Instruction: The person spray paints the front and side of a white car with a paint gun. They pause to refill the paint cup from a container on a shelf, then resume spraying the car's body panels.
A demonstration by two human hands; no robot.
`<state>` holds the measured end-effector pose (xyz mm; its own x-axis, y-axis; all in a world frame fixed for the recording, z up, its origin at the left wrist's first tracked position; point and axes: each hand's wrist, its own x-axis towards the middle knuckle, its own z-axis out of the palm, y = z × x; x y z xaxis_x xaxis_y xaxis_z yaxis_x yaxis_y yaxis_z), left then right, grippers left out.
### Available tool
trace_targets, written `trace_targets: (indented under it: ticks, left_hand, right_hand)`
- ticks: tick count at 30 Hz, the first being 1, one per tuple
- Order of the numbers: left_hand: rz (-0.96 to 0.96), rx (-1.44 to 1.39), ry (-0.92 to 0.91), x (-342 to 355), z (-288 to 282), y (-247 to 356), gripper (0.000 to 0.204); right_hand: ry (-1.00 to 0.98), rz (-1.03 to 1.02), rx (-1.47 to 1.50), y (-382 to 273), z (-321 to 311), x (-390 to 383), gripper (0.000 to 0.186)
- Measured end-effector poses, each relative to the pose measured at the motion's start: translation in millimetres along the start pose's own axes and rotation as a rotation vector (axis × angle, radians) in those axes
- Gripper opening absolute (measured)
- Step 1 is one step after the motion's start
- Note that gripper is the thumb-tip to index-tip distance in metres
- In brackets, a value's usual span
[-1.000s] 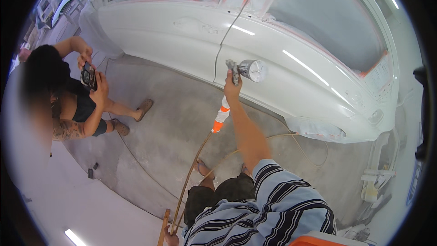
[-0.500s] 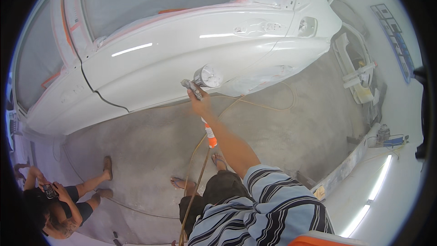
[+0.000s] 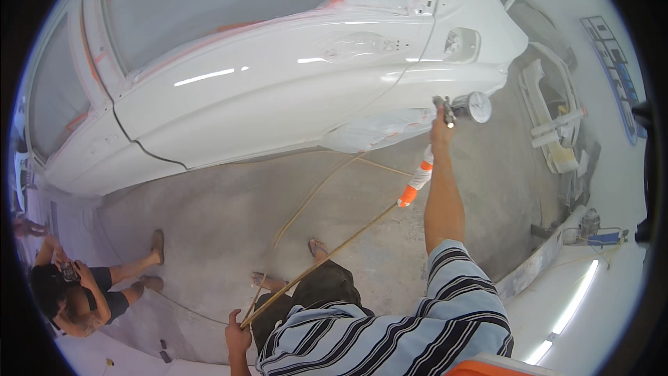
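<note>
My right hand [image 3: 441,132] is wrapped round the grip of a spray gun [image 3: 447,113], arm stretched forward beside the right end of a glossy white car body [image 3: 257,108]. A paint-spattered cup [image 3: 473,106] sits on the gun's right side. Below the grip hangs a white and orange wrapped section [image 3: 416,184], joined to a tan air hose [image 3: 327,254]. That hose runs down to my left hand [image 3: 238,338], whose fingers close round it near my left side. Plastic sheeting [image 3: 383,129] covers the wheel area close to the gun.
Grey masking [image 3: 223,10] covers the windows. Hose loops lie across the grey floor [image 3: 209,216]. At the left, another person [image 3: 83,285] sits holding a device. White body parts [image 3: 546,122] stand by the right wall, near a low ledge [image 3: 536,261].
The spray gun and my right hand have moved right along the car, pulling the hose with them. My left hand has come into view at the lower left, holding the hose.
</note>
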<state>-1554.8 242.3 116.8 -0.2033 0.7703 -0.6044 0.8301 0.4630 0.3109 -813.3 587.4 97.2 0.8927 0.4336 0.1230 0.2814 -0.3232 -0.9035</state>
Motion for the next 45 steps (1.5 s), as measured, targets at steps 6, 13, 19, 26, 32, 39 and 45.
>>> trace_targets:
  ticks: [6, 13, 19, 26, 32, 39, 45]
  left_hand:
    - [-0.252, 0.043, 0.068, 2.4, 15.0, -28.9, 0.041]
    - [-0.578, -0.1, 0.236, -39.7, 68.9, -171.9, 0.034]
    - [-0.601, -0.52, 0.227, -83.8, 113.6, -316.7, 0.019]
    - [-0.946, -0.61, 0.821, -48.7, 112.5, -395.1, 0.048]
    - [-0.776, -0.967, 1.141, 53.5, 87.9, -465.3, 0.05]
    - [-0.324, -0.963, 1.428, 237.2, 32.7, -447.4, 0.034]
    - [0.051, -0.829, 1.283, 356.7, 12.1, -323.7, 0.027]
  right_hand:
    - [0.203, -0.127, -0.055, -4.3, 3.3, -19.4, 0.047]
    - [-0.329, 0.259, 0.437, -63.2, 71.5, -165.8, 0.042]
    - [-0.542, 0.322, 0.415, -120.4, 165.8, -322.3, 0.04]
    - [-0.696, 0.164, 0.32, -184.8, 288.1, -523.4, 0.039]
    - [-0.889, -0.011, 0.279, -207.3, 394.3, -657.4, 0.039]
    - [-1.21, -0.215, 0.255, -200.4, 457.5, -717.4, 0.051]
    - [-0.992, -0.469, 0.015, -153.3, 417.5, -638.5, 0.053]
